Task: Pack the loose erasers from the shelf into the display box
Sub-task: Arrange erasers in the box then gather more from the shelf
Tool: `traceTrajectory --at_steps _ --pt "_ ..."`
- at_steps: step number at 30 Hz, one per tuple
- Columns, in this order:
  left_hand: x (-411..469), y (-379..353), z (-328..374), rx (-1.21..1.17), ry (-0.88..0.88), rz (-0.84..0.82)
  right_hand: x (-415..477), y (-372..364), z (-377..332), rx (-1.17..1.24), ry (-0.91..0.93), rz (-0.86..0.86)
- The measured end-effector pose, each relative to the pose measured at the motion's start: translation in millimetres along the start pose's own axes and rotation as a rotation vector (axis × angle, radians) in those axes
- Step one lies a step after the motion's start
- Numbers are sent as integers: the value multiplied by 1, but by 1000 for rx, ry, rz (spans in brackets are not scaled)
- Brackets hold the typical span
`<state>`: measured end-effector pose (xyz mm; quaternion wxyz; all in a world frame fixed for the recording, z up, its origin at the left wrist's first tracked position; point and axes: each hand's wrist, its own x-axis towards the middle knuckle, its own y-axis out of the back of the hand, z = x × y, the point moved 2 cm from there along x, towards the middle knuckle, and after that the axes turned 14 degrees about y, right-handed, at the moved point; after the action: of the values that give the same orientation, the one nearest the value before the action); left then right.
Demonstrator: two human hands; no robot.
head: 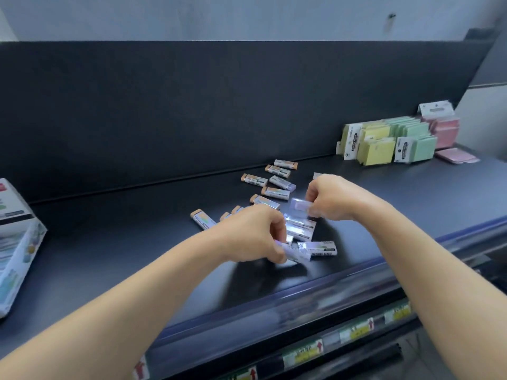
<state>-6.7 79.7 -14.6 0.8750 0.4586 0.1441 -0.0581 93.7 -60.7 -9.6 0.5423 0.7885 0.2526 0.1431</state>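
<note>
Price labels (303, 352): a strip along the front rail below the shelf edge, yellow-green tags with red arrows, blurred.

Forearms: 2, bare, reaching in from the lower corners over the dark shelf (123, 242).

Left hand (252, 231): raised just above the shelf near its front edge. The fingers are curled round the near eraser (297, 254), which sticks out to the right and is motion-blurred.

Right hand (336, 197): further back and to the right. Thumb and fingers pinch the far eraser (301, 207) at one end, and it is also blurred.

Loose erasers (275, 192): several white-sleeved bars with tan ends lie flat on the shelf in a scattered line from the back wall toward the hands. 2 more lie between and just below the hands, 1 of them (318, 248) close to the front edge.

Display box (16, 237): white printed carton at the far left of the shelf, tilted, well apart from the erasers. Its contents cannot be made out.

Sticky notes (381, 145): yellow, green and pink packs standing at the right rear of the shelf.
</note>
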Motion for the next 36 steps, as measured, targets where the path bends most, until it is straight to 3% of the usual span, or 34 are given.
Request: traceTrajectory --at_steps 4,9,16,24,31,36 --pt "-1 16 -8 -269 -10 -53 1 12 -14 94 79 116" --pt "-21 36 -19 -534 13 -4 12 17 -37 374 178 221" --pt "-54 49 -64 -997 83 231 41 -4 -102 706 414 91" --pt "-106 65 -119 -878 218 494 45 -35 -188 763 653 -108" --pt "-142 91 -180 -810 425 748 49 -50 -246 759 679 -95" --pt "-164 117 -226 -771 479 857 57 -68 -297 693 712 -72"
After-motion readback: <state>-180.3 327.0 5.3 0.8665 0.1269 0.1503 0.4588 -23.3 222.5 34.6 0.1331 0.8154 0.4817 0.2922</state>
